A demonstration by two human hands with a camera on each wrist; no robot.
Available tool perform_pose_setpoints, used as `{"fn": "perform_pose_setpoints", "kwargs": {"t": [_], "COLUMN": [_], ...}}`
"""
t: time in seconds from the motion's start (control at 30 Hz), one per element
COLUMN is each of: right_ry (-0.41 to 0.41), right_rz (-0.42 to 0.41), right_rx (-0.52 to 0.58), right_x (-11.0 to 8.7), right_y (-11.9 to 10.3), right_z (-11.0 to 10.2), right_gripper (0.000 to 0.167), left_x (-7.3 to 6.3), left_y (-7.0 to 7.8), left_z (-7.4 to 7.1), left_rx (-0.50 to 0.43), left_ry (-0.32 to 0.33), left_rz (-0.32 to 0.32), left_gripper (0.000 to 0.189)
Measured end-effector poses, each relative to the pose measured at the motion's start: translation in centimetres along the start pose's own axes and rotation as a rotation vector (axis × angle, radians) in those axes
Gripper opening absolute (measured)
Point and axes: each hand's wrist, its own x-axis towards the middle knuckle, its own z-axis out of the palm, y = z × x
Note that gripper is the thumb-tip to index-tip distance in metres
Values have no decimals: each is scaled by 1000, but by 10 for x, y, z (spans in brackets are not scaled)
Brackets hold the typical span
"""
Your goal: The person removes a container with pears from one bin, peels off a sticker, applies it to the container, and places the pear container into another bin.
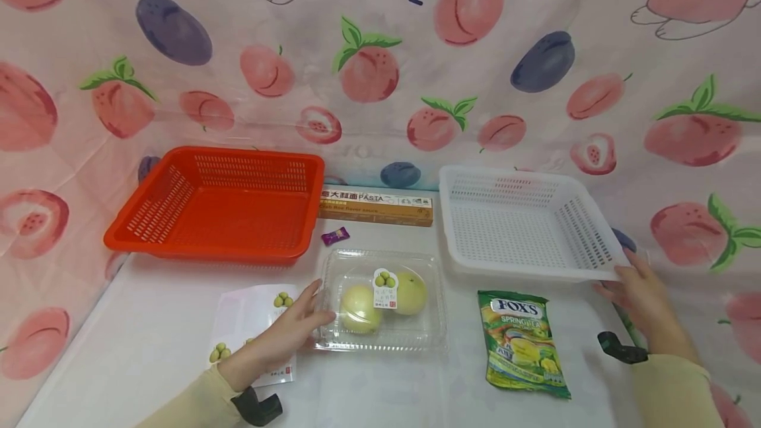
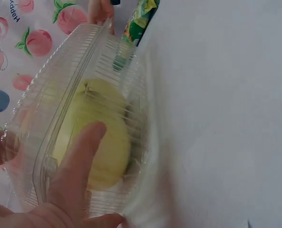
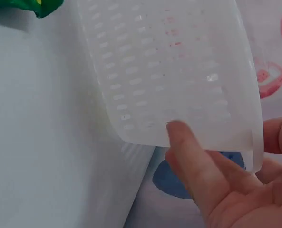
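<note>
A clear plastic clamshell box (image 1: 410,334) with two round yellow-green fruits (image 1: 361,309) inside lies at the middle of the table, its lid down. My left hand (image 1: 284,333) holds the left side of this box. In the left wrist view the thumb (image 2: 79,166) lies against its side wall, with a fingertip across the rim. At the right, my right hand (image 1: 651,302) grips the front right corner of a white perforated basket (image 1: 517,269). Its thumb (image 3: 193,161) presses the outer wall in the right wrist view, and fingers go round the rim.
A red basket (image 1: 232,257) stands at the back left. Between the baskets are a pasta box (image 1: 374,209) and a small purple-wrapped candy (image 1: 335,236). A green FOX'S bag (image 1: 523,345) lies front right. Under my left arm is a printed sheet (image 1: 238,316). Fruit-patterned cloth (image 1: 368,117) hangs behind.
</note>
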Motion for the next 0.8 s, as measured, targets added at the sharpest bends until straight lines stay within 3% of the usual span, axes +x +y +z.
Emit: {"fn": "perform_pose_setpoints", "kwargs": {"t": [0.17,0.37,0.53,0.8], "right_ry": [-33,-66,-106,-103], "right_rz": [59,98,76,80], "right_rx": [297,542,645,647], "right_x": [1,-2,-3,1], "right_y": [4,2,1,0], "right_z": [-4,-4,-5,-7], "right_gripper": [71,73,74,76], "left_x": [0,-7,-21,-41], "left_y": [1,10,30,86], "left_z": [2,-1,-3,-3], "left_rx": [-45,-38,-48,-30], "left_ry": [-9,-23,-60,-118], "left_rz": [9,15,21,80], "left_gripper": [78,78,80,84]}}
